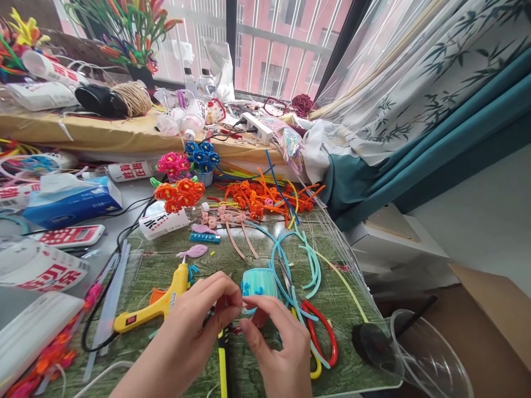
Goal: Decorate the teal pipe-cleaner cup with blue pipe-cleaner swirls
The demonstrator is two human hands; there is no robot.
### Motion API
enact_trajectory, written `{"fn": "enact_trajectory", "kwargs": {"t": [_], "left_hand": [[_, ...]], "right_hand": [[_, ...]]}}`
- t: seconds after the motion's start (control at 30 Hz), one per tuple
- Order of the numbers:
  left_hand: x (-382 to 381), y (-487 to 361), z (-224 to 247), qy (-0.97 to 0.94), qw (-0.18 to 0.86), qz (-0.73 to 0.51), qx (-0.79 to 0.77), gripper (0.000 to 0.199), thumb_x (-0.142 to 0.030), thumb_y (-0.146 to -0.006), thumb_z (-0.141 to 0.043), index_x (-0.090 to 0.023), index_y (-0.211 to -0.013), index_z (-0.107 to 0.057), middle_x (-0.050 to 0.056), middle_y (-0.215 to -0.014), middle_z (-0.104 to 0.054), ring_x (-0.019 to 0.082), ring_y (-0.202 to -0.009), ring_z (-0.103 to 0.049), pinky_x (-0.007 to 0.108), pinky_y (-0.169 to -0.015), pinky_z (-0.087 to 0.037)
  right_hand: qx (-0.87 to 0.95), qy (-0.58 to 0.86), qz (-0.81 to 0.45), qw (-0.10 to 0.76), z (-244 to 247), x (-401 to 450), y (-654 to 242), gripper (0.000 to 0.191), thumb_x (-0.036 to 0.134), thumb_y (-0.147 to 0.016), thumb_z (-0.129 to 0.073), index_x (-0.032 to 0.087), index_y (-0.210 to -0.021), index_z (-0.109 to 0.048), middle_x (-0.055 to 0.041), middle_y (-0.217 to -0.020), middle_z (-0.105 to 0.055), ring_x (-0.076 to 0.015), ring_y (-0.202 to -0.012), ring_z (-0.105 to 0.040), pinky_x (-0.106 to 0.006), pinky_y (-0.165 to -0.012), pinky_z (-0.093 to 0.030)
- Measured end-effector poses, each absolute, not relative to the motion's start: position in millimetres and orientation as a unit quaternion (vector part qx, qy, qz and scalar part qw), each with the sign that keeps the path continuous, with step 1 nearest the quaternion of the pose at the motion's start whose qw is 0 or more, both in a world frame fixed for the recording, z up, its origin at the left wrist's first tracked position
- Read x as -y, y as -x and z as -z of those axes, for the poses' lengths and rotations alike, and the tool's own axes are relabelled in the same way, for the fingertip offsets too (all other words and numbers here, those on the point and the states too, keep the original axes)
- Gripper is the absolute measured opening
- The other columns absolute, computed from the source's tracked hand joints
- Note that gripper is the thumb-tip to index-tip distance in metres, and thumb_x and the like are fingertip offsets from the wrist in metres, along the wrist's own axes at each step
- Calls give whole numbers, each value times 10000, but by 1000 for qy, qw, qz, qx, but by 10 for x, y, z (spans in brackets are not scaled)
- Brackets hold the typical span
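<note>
My left hand [207, 312] and my right hand [277, 337] meet over the table, fingertips almost touching. Both are pinched closed around a spot where a tiny pale bit shows; what it is I cannot make out. Just behind the fingertips stands a small turquoise cylinder wrapped in pipe cleaner [265, 281], with darker blue bits on its side. Left of my left hand lies a yellow hot glue gun [164, 301], its nozzle pointing away. A yellow-and-black tool [223, 354] lies below my hands, partly hidden. Scissors with red and yellow handles [329, 337] rest beside my right hand.
Light blue pipe cleaners [309, 260] lie behind the scissors, with an orange pile [265, 199] farther back. Pipe-cleaner flowers [179, 193], a blue lighter [204, 238] and glue sticks [110, 309] lie leftward. A clear plastic cup [427, 354] stands at the right edge.
</note>
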State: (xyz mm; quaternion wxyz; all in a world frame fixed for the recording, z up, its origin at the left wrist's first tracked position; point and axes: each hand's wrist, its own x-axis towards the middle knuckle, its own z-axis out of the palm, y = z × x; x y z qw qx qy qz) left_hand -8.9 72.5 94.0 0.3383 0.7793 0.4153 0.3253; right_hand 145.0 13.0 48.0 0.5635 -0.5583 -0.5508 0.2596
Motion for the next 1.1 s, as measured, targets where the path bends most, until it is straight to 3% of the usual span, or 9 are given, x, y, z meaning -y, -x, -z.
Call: {"fn": "enact_trajectory", "kwargs": {"t": [0.33, 0.5, 0.63, 0.73, 0.8, 0.93, 1.1], "left_hand": [[-707, 53, -891, -785, 280, -350, -428, 175, -235, -942, -557, -253, -769, -568, -96, -697, -617, 61, -610, -599, 112, -584, -468], [-707, 160, -785, -761, 175, -381, -496, 153, -284, -926, -588, -252, -785, -638, -111, -630, -664, 46, -480, -584, 114, -510, -420], [-653, 206, -752, -740, 118, -395, -531, 290, -294, -940, -591, -241, -658, -635, -106, -458, -554, 51, -351, -476, 165, -411, -325], [-581, 159, -791, -758, 153, -393, -498, 80, -293, -919, -664, -291, -851, -705, -91, -750, -721, 58, -587, -655, 115, -590, -468], [-534, 101, -830, -773, 208, -387, -458, 44, -324, -936, -673, -342, -975, -683, -109, -909, -731, 49, -722, -696, 98, -705, -515], [-482, 0, -849, -776, 280, -381, -417, 68, -340, -998, -602, -353, -955, -652, -120, -868, -673, 27, -746, -666, 77, -694, -502], [-501, -16, -799, -783, 290, -370, -409, 113, -277, -985, -616, -303, -876, -628, -109, -809, -652, 41, -710, -635, 97, -685, -490]], "right_hand": [[502, 558, -301, 588, -472, -109, -1447, 103, 254, -934, -691, 258, -836, -721, 31, -781, -732, -128, -713, -654, -174, -704, -499], [400, 552, -445, 581, -451, -73, -1505, 179, 366, -886, -749, 229, -771, -748, 3, -744, -731, -139, -684, -626, -199, -680, -485], [348, 532, -519, 571, -454, -53, -1541, 280, 485, -859, -775, 217, -779, -761, -13, -720, -755, -142, -640, -637, -209, -646, -497], [344, 523, -531, 571, -467, -43, -1554, 303, 513, -843, -788, 219, -776, -763, -10, -726, -753, -135, -633, -633, -208, -637, -492], [351, 514, -536, 571, -470, -38, -1559, 292, 504, -839, -794, 221, -769, -765, -3, -736, -737, -128, -646, -614, -205, -642, -478], [376, 495, -539, 568, -447, -30, -1566, 268, 471, -866, -772, 216, -786, -761, 1, -757, -704, -123, -659, -571, -213, -642, -455], [397, 487, -536, 564, -412, -30, -1577, 255, 440, -878, -751, 202, -785, -745, -4, -763, -691, -127, -664, -554, -223, -635, -450]]}}
